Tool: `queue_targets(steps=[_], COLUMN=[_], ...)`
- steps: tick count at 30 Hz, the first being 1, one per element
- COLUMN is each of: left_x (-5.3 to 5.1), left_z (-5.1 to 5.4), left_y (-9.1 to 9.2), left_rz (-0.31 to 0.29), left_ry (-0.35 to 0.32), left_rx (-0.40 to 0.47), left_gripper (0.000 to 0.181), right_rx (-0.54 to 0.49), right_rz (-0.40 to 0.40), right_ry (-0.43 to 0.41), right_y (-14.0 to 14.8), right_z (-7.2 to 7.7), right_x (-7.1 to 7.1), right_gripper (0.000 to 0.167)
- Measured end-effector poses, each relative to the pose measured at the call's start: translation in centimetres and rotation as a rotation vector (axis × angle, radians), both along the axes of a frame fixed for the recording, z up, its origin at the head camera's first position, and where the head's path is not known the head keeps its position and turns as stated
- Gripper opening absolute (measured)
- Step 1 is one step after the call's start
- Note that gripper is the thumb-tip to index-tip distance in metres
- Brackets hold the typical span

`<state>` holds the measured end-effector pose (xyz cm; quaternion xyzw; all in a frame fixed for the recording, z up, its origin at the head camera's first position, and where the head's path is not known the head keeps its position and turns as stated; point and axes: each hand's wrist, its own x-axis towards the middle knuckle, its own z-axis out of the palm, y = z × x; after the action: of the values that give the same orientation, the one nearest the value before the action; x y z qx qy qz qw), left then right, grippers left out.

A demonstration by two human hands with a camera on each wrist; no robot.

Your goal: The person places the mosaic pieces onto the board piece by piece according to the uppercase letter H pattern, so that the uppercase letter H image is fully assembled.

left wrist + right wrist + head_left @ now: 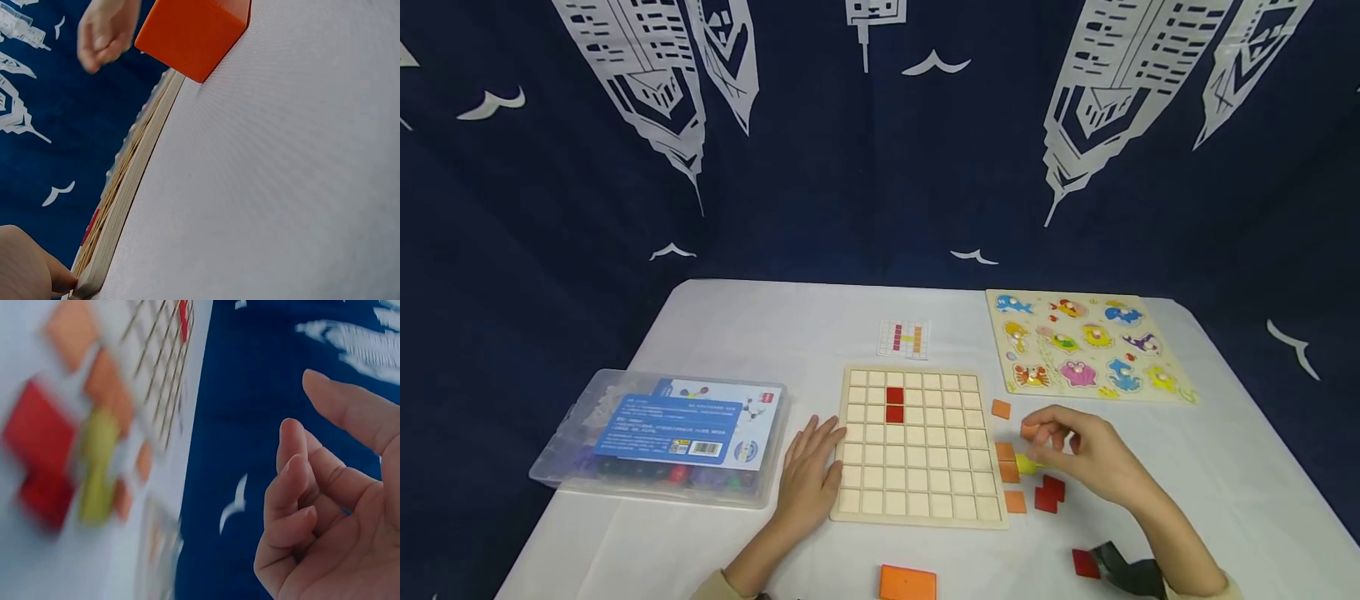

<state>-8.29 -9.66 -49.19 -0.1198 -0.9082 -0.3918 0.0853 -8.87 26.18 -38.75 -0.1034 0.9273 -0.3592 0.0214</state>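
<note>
Orange block [907, 582] nearest; red tiles [1046, 500] lie nearward of my right hand [1093, 454], empty, thumb parted; my spread left hand [807, 477] touches the board [917, 523].

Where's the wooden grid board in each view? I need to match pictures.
Head: wooden grid board, lower centre, seen from above.
Left wrist: the board shows edge-on, slanting from lower left to upper centre.
Right wrist: the board is blurred, tilted, top left of centre.
Shared landmark: navy backdrop.
</note>
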Motion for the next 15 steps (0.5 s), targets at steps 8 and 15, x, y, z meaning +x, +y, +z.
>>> queue_targets(steps=[8,15], left_x=[-0.1,0.0], left_z=[0.0,-0.1], left_y=[-0.1,0.0], left_rz=[0.008,0.001], left_ry=[0.002,-0.002], left_rx=[-0.012,-0.004], left_gripper=[0.043,0.044], right_rx=[0.006,-0.063], right_rz=[-0.139,-0.107], right_ry=[-0.07,-0.102], right_y=[4.3,4.5], right_z=[-2.6,-4.8], right_x=[3.4,4.3], right_gripper=[0.036,0.039])
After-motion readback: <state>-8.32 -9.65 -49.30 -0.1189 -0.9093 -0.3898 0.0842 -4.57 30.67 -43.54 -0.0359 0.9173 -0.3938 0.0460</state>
